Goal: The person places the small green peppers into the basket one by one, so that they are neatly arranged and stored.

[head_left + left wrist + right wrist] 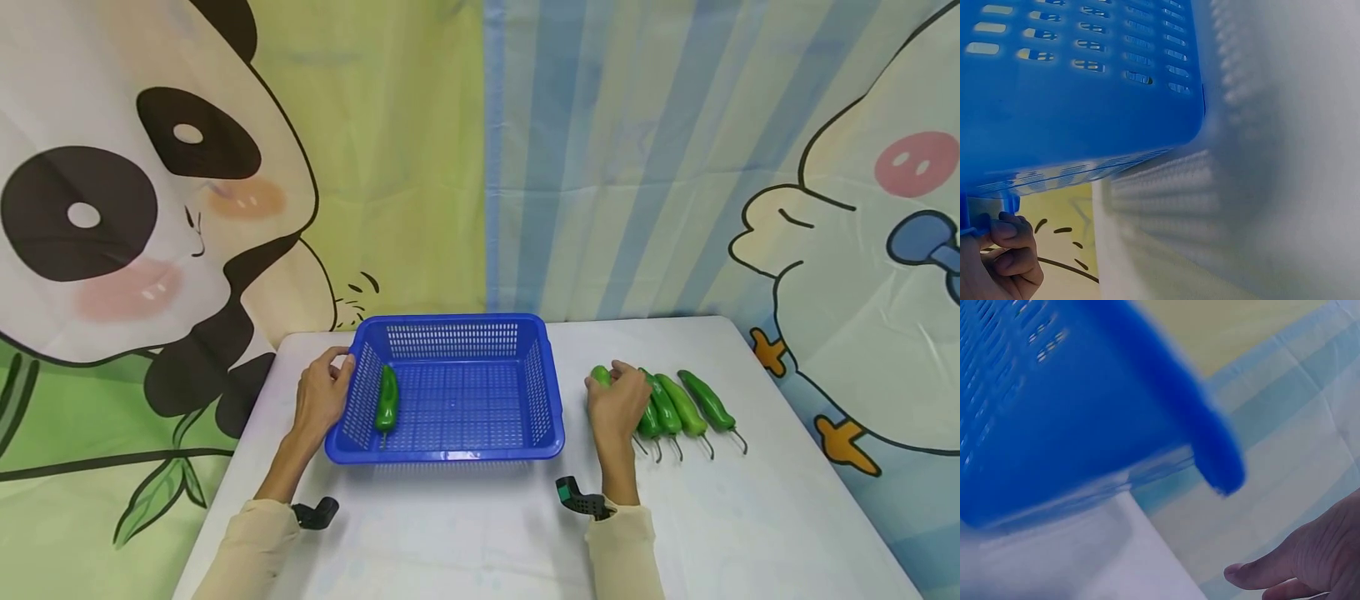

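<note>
My left hand (324, 392) holds the left rim of a blue perforated plastic basket (446, 456). The left wrist view shows that hand's curled fingers (1013, 250) at the basket's edge. Inside the basket, by its left wall, lies one green chili pepper (387, 400). My right hand (618, 404) is over the left end of a row of peppers, its fingers around the tip of a light green pepper (601, 376); the hand hides most of that pepper. In the right wrist view the thumb (1260, 572) reaches out straight, with nothing visible between it and the fingers.
Several more green peppers (686, 407) lie side by side right of my right hand, stems toward me. Everything stands on a white table (450, 533). Behind it hangs a printed curtain (420, 167) with cartoon animals. A dark wrist camera (585, 502) sits on my right wrist.
</note>
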{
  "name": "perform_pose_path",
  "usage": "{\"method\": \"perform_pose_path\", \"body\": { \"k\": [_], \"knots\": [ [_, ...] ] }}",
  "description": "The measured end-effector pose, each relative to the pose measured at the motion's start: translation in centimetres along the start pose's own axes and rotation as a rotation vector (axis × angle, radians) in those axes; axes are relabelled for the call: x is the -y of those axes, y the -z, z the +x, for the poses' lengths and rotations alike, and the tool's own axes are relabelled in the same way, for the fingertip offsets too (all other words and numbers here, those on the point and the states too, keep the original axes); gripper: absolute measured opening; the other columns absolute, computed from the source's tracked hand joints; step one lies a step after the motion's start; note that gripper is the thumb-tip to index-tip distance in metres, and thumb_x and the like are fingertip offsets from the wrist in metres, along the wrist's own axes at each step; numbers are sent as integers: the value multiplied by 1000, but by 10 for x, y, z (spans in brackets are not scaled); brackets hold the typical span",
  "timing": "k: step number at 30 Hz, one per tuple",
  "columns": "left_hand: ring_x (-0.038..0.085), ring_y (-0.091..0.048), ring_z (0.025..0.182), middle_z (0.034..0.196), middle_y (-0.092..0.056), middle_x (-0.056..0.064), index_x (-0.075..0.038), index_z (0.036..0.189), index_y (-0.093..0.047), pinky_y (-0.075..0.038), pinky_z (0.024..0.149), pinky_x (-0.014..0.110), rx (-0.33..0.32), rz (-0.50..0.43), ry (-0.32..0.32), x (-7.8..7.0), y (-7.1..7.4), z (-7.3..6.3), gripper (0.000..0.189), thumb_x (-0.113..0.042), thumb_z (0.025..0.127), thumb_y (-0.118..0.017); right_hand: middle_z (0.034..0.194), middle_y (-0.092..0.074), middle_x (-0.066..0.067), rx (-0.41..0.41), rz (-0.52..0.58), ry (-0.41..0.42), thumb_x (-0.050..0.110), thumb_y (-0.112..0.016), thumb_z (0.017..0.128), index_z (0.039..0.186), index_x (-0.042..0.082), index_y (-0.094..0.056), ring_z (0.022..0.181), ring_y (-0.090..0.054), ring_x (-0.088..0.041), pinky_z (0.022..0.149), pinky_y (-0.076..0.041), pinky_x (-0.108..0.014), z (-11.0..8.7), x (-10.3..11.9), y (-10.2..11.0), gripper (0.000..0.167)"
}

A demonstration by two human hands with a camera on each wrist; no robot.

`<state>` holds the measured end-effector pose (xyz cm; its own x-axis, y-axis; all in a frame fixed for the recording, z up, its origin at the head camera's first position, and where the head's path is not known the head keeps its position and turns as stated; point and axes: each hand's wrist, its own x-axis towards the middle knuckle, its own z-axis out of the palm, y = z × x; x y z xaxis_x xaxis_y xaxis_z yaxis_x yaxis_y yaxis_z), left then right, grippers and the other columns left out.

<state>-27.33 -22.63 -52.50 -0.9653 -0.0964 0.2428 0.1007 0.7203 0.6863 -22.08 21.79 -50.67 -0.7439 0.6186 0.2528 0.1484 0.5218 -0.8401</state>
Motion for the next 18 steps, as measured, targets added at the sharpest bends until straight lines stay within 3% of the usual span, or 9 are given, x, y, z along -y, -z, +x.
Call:
{"method": "perform_pose_path", "body": {
  "k": [3, 4, 6, 18],
  "knots": [
    [27, -63, 67, 81, -72, 20, -1, 143, -67, -44, 62, 35, -3, 0, -1, 0, 0, -1, 41, -30, 115, -54, 86, -70, -31, -6, -59, 42, -5, -86, 81, 95, -13, -74, 84, -62, -44, 82, -49, -56, 0, -10, -3, 20],
    [27, -63, 67, 81, -72, 20, -1, 142, -67, -44, 62, 35, -4, 0, -1, 0, 0, -1, 41, -29, 115, -54, 77, -64, -26, -11, -78, 54, -6, -85, 80, 84, -10, -69, 78, -56, -40, 76, -45, -52, 0, -12, -4, 17],
    [26, -63, 66, 82, -72, 20, -2, 142, -67, -44, 62, 35, -2, 2, 2, 0, -1, -2, 41, -29, 115, -54, 68, -51, -16, -16, -104, 61, -7, -84, 80, 72, -5, -59, 71, -44, -33, 70, -36, -46, 0, -17, -6, 27],
    [27, -63, 67, 82, -72, 19, -1, 143, -66, -44, 62, 35, -1, 5, 5, 1, -1, -1, 42, -30, 116, -53, 71, -63, -20, -10, -164, 50, -4, -84, 81, 75, -4, -68, 71, -53, -36, 68, -38, -47, 2, -30, -15, 17]
  ]
}}
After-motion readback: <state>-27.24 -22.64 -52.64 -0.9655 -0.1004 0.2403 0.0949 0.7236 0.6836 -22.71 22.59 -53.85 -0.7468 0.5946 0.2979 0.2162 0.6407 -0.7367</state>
